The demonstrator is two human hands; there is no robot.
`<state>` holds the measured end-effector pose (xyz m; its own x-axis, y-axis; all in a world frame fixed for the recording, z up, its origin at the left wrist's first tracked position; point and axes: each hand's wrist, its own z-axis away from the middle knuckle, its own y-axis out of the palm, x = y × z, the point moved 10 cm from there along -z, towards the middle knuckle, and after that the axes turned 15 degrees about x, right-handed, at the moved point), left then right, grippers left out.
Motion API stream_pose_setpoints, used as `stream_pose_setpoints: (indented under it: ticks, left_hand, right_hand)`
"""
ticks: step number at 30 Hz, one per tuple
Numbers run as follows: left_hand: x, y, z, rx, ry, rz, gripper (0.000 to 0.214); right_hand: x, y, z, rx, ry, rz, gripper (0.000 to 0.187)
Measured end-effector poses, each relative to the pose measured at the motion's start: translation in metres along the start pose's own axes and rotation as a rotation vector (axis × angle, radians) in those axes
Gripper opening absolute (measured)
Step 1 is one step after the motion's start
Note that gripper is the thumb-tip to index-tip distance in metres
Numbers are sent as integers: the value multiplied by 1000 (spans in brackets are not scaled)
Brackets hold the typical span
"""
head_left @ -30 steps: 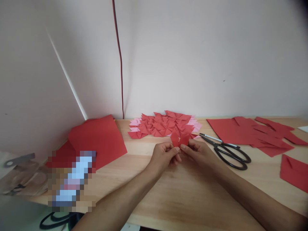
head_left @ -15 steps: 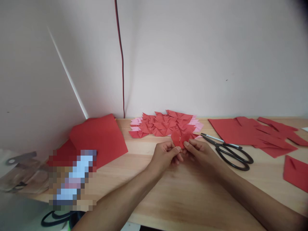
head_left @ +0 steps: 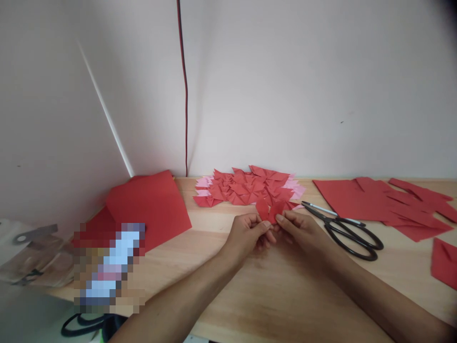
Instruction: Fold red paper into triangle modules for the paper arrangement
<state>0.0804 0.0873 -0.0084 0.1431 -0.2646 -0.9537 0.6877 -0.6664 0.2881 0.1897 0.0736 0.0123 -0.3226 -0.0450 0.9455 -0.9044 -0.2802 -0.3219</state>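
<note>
Red paper piece, pinched by both left hand and right hand, sits right before the heap of folded pieces! Those look done; this one seems part-folded, and flat red sheets at right lie apparently unworked.

My left forearm and right forearm are bare along all the length that shows, smooth in outline, broad at the lower edge of the view and narrowing steadily to slim, bare wrists. My left hand and right hand are bare too, each widening from the wrist into a rounded back with slender fingers. My thumbs are slim and taper to rounded tips; the nails are too small to make out well. Where my right forearm meets the corner it darkens, and I cannot tell whether that is cloth or shadow.
</note>
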Motion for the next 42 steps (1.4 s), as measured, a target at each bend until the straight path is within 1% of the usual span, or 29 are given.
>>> stream_pose_setpoints:
  ticks: [4, 7, 12, 14, 16, 20, 24, 27, 31, 35, 38, 42]
  left_hand:
    - [-1, -3, 1, -34, -10, -34, 24]
    - [-2, -1, 1, -33, -30, -80, 22]
    - [-2, 0, 1, -18, -22, -77, 17]
    - [-2, 0, 1, -12, -15, -46, 20]
    - [-2, 0, 1, -6, -12, -33, 23]
    - [-2, 7, 1, 53, -45, -67, 23]
    - [4, 10, 1, 86, -125, -120, 19]
    - [6, 9, 1, 81, -131, -138, 18]
    - [3, 10, 1, 78, -121, -148, 18]
    - [2, 11, 2, 83, -154, -192, 14]
    - [6, 11, 3, 84, -191, -223, 13]
    - [3, 10, 2, 82, -157, -322, 16]
  right_hand:
    - [-9, 5, -3, 30, 33, -32, 41]
    - [-13, 6, -5, 36, 24, -37, 39]
    - [0, 6, -2, 37, -57, 20, 42]
    - [0, 3, 0, -1, -30, 47, 45]
    - [-4, 2, 1, -6, 6, 37, 47]
    - [-10, 8, -2, 78, 25, -4, 45]
    - [-1, 9, -3, 101, -28, 38, 45]
    - [9, 9, -1, 98, -67, 48, 40]
    - [8, 8, 0, 80, -60, 37, 38]
    - [8, 10, -2, 109, -63, 75, 33]
    - [10, 7, -1, 71, -65, 80, 30]
    - [13, 7, 2, 37, -84, 100, 31]
